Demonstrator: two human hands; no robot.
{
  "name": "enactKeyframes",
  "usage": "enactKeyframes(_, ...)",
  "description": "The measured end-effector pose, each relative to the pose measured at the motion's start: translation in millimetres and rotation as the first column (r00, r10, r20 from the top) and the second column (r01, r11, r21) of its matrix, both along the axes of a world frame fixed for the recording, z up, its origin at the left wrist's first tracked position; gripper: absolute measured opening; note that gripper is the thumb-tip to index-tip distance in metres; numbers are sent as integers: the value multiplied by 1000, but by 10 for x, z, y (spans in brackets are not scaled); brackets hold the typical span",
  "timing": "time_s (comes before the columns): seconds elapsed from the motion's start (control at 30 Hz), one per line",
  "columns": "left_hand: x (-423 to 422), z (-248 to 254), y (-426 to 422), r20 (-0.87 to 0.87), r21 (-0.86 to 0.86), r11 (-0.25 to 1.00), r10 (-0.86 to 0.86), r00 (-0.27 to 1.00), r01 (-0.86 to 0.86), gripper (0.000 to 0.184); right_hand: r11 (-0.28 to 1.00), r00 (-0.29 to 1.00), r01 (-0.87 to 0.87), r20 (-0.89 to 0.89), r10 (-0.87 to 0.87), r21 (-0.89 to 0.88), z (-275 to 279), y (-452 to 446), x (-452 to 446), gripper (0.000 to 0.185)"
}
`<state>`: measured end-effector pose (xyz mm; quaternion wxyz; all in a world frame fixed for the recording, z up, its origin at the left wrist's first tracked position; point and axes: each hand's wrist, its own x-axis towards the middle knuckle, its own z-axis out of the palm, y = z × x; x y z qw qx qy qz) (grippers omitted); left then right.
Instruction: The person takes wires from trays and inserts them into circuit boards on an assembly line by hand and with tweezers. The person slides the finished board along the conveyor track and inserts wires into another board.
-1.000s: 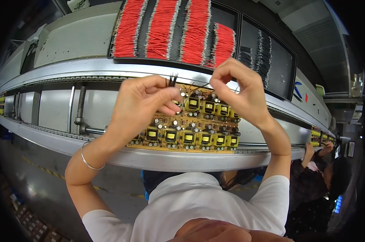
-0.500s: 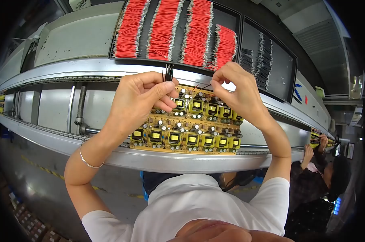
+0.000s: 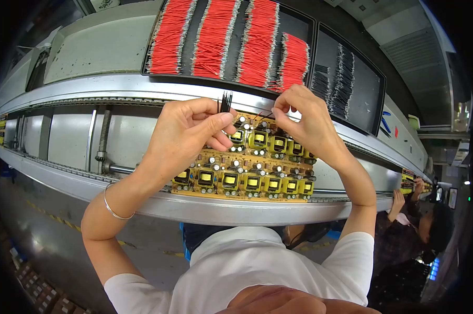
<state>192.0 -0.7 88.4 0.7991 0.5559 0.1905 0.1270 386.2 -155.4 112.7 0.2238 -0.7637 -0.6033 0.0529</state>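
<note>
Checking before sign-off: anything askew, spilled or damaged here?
Nothing major stands out: red wires lie in rows in their tray, and the left hand holds bunched black wires. Slightly odd: the pale panel at picture left has dark specks; dirt or wear, can't tell.

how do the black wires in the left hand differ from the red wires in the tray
The thin black wires form one small bunch; the thin red wires fill four broad rows. The black wires stick out from the left hand, while the red wires lie in a dark rectangular tray. Both are slender and cut to short lengths.
</note>
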Motion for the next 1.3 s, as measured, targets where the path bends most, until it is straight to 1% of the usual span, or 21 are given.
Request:
enactKeyframes(0.27,-10,2,-12,-3,-12,1000,-5,1000,5,11,1000,1000,-9,-20,9,2,11,29,-54,5)
enactKeyframes(0.37,-12,19,-23,6,-11,1000,2,1000,-2,10,1000,1000,-14,-19,14,-5,-14,47,-77,12)
enactKeyframes(0.4,-15,26,-26,17,-13,1000,-8,1000,9,10,1000,1000,-4,-9,3,-7,-26,54,-81,12)
enactKeyframes(0.53,-44,35,-29,19,47,998,37,999,-38,11,998,994,-58,94,57,6,-37,2,-32,15)
enactKeyframes(0.57,-50,37,-24,22,78,996,40,999,-42,11,1000,993,-31,114,31,0,-7,-37,-20,15)
enactKeyframes(0.6,-59,38,-22,19,113,992,49,999,-51,11,1000,992,-18,123,20,-12,12,-63,-17,16)
enactKeyframes(0.63,-54,32,-25,26,114,993,35,999,-38,11,1000,992,-13,126,16,-22,22,-73,-16,17)
enactKeyframes(0.7,-66,36,-28,30,94,993,64,998,-66,13,999,992,-23,120,28,-40,30,-75,-15,18)
enactKeyframes(0.9,-66,-31,23,50,114,992,49,998,-55,16,999,992,3,130,1,-33,53,-163,-13,19)
enactKeyframes(1.03,-67,96,12,39,134,982,129,991,-134,19,983,988,90,108,-108,159,259,-360,132,19)
enactKeyframes(1.1,-81,138,48,58,143,980,131,990,-139,19,910,908,331,179,-379,248,422,-586,369,16)
enactKeyframes(1.13,-101,153,71,68,155,976,145,987,-154,20,851,855,389,207,-476,352,461,-697,549,18)
enactKeyframes(1.2,-117,171,92,86,179,965,178,980,-191,21,724,634,526,362,-684,446,530,-1041,1035,20)
enactKeyframes(1.27,-108,180,113,84,180,963,189,978,-201,22,652,441,638,500,-746,409,464,-1620,1768,18)
enactKeyframes(1.3,-108,180,137,83,184,959,201,976,-214,22,615,355,723,593,-722,315,429,-1876,2002,15)
